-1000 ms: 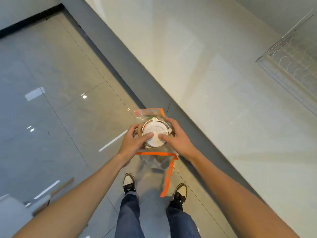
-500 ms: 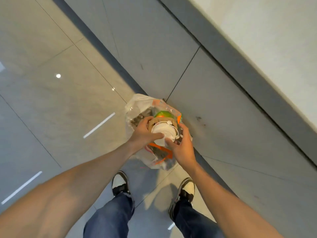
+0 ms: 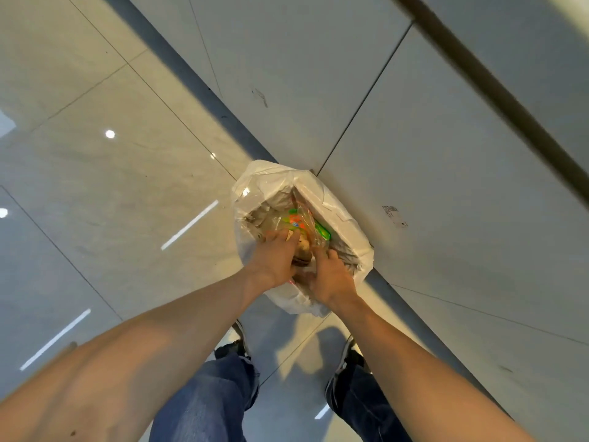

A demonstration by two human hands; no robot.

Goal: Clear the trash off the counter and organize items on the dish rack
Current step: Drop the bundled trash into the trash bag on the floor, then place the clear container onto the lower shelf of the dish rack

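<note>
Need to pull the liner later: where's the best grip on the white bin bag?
Grip the bag at its far-left rim, from above: the plastic puffs up loose there. The near rim is blocked by both hands; the right side sits against the cabinet.

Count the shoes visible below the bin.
2. The left shoe shows beside the left forearm, above the left jeans leg; the right shoe sits by the right forearm. Both are partly covered by the arms and jeans.
</note>
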